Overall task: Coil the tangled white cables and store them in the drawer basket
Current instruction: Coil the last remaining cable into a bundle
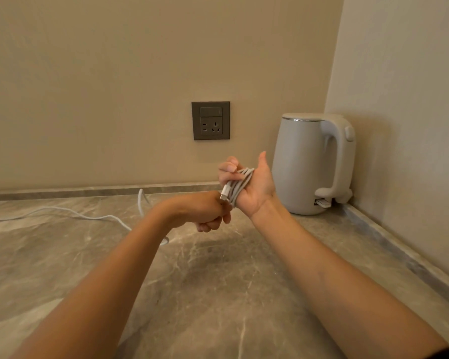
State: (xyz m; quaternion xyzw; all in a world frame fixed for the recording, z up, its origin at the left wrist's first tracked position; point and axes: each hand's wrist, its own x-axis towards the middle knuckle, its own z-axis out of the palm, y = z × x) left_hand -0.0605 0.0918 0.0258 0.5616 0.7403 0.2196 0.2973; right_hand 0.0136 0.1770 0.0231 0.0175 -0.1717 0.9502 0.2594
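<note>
A white cable [240, 183] is wound in several loops around the palm and fingers of my right hand [254, 187], which is raised above the counter with its thumb up. A white plug end [224, 192] hangs from the coil. My left hand [205, 212] sits just below and left of the coil, fingers curled, apparently gripping the cable's loose part. A free length of white cable [70, 212] trails across the marble counter to the left edge. No drawer or basket is in view.
A white electric kettle [314, 164] stands in the back right corner on the marble counter [218, 281]. A grey wall socket [210, 120] is set in the beige wall behind the hands. A low stone ledge runs along both walls.
</note>
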